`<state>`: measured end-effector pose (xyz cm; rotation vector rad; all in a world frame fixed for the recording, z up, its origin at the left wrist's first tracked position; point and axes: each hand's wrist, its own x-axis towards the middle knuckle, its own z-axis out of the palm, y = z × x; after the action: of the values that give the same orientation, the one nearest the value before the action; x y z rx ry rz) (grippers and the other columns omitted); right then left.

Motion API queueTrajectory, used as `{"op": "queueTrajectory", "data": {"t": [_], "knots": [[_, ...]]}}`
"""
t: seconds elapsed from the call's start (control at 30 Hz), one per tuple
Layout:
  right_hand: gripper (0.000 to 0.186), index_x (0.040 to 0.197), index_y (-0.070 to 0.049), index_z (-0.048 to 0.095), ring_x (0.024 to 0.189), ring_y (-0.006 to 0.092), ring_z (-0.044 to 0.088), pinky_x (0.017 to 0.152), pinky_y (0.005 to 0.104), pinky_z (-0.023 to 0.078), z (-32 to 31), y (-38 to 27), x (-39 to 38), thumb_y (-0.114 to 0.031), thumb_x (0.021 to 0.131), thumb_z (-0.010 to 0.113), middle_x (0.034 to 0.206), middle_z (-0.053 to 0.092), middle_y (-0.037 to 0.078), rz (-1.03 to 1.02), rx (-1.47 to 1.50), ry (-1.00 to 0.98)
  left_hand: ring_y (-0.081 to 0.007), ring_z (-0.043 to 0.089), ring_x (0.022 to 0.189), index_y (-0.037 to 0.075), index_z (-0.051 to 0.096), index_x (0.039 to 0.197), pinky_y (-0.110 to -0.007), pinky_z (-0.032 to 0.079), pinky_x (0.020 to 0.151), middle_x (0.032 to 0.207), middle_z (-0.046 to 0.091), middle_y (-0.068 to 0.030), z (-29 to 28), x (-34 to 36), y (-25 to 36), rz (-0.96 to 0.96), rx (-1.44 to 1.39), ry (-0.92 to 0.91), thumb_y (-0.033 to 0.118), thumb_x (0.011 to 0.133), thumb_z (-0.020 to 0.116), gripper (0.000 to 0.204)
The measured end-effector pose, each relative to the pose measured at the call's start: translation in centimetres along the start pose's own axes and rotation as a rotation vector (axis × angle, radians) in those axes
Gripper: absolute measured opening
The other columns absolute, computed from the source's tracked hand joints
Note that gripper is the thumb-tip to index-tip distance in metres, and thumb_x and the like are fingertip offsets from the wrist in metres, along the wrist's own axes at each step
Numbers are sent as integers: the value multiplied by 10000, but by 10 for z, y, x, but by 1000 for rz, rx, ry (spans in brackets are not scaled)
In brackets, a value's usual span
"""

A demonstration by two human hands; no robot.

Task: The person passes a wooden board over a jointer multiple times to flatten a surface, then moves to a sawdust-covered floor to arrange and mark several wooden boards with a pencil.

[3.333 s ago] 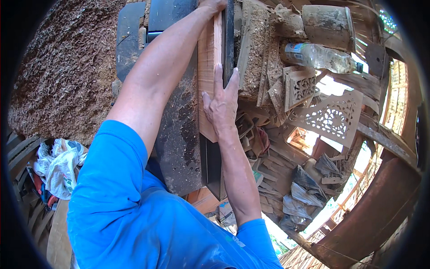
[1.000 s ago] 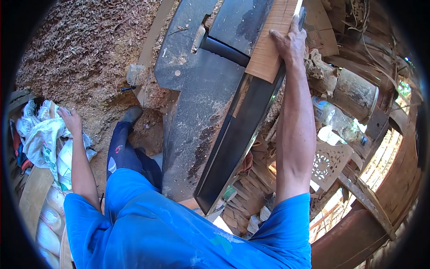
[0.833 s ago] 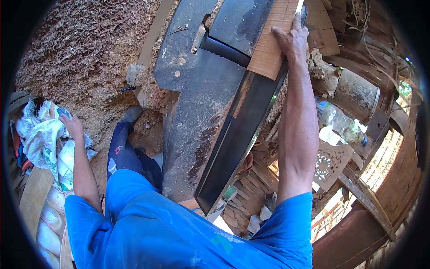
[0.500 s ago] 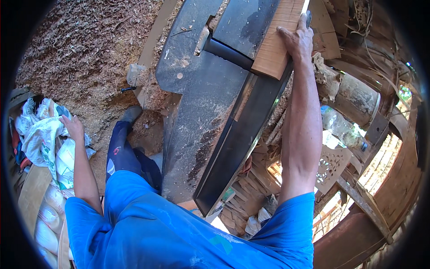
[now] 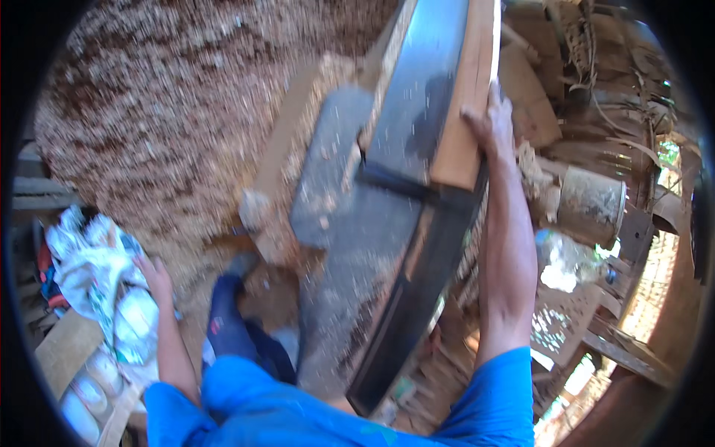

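Observation:
My right hand (image 5: pixel 491 123) grips a long wooden board (image 5: pixel 469 67) along its right edge. The board lies against the black fence of a dusty metal machine bed (image 5: pixel 342 223), its near end beside the dark crosswise cutter slot (image 5: pixel 391 182). My left hand (image 5: pixel 153 276) hangs apart from the machine at the left, fingers loosely extended and holding nothing I can see, beside a pile of white sacks (image 5: pixel 100 268). Motion blurs much of the picture.
A mound of shavings (image 5: pixel 171 104) fills the upper left. At the right are a dirty cylindrical can (image 5: pixel 588 201), a plastic bottle, a cut-out fretwork panel (image 5: pixel 558 320) and scrap wood. My leg stands left of the machine.
My left hand, on the board's far part 3.3 seconds ago, is down at my left. The board has moved forward with my right hand. The view has just shifted, lowering everything in frame.

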<state>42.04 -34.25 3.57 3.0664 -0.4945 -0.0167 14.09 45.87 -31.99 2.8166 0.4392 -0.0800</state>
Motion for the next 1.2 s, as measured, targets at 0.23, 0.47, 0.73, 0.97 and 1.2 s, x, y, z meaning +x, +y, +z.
{"op": "queueTrajectory", "data": {"t": [0.23, 0.47, 0.73, 0.97, 1.2], "knots": [[905, 1578, -174, 336, 1285, 452, 538, 1089, 471, 454, -36, 11, 29, -270, 771, 736, 1499, 478, 234, 273, 88, 134, -425, 113, 1546, -97, 190, 1561, -446, 124, 1266, 1649, 121, -311, -22, -37, 36, -68, -115, -380, 220, 965, 562, 771], [884, 1565, -212, 389, 1182, 346, 654, 1033, 410, 496, -17, -7, 46, -197, 740, 705, 1300, 655, 224, 313, 350, 131, -417, 195, 1524, -126, 232, 1523, -390, 167, 1254, 1619, 208, -321, -64, -86, -29, -172, -201, -383, 203, 943, 578, 751], [908, 1590, -172, 355, 1043, 165, 652, 941, 278, 523, -78, -49, -5, 98, 766, 626, 1290, 665, 127, -71, 1320, 233, -374, 366, 1457, -137, 236, 1524, -407, 343, 1174, 1606, 261, -309, -132, -8, 86, -6, -655, -256, 108, 981, 521, 661], [687, 1501, -3, 457, 1271, 257, 573, 1081, 350, 467, -116, -131, -244, -97, 863, 692, 1432, 572, 180, -271, 1112, 413, -296, 537, 1324, -52, 296, 1548, -394, 441, 1104, 1480, 482, -229, -313, 24, 389, 464, -1266, -423, 69, 1042, 461, 545], [657, 1402, -25, 566, 1312, 406, 533, 1075, 489, 437, -97, -209, -485, -85, 777, 763, 1389, 577, 210, -269, 1139, 587, -232, 621, 1144, -37, 462, 1398, -369, 516, 979, 1308, 584, -154, -381, -81, 478, 479, -1731, -901, 401, 1067, 508, 551]]}}
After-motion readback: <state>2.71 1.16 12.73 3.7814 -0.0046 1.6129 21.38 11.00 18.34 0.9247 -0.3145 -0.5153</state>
